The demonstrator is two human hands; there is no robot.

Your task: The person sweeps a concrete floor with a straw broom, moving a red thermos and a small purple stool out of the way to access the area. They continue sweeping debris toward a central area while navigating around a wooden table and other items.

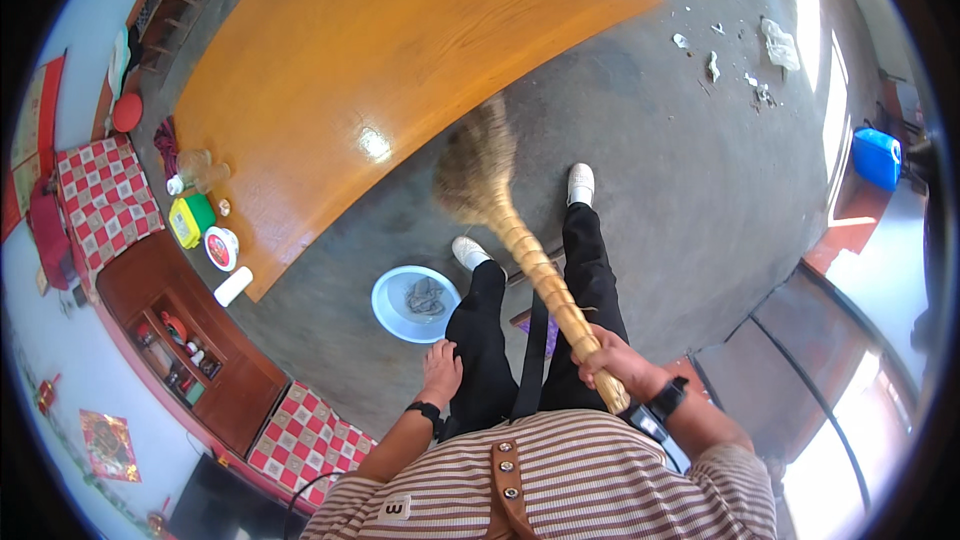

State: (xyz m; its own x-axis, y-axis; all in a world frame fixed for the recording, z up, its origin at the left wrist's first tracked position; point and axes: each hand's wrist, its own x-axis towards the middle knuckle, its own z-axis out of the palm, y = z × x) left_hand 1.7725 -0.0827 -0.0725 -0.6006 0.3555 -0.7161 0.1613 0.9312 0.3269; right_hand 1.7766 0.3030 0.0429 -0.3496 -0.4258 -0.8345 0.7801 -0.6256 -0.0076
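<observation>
My right hand [616, 364] is closed around the lower end of the handle of a straw broom [536, 266]. The broom slants up and to the left, and its blurred bristle head is over the grey floor beside the edge of the orange wooden table [420, 37]. My left hand [442, 371] is empty, fingers slightly apart, at my left thigh. Just above that hand, a light blue plastic basin [386, 304] with a grey cloth [425, 297] in it stands on the floor.
Crumpled white scraps [780, 45] and small debris lie on the floor at upper right. A blue plastic jerrycan [876, 159] stands at the right. Plastic bottles [196, 169], a yellow-green container [191, 220] and a white roll [234, 286] are by the table's left end. A wooden cabinet [247, 382] is at lower left.
</observation>
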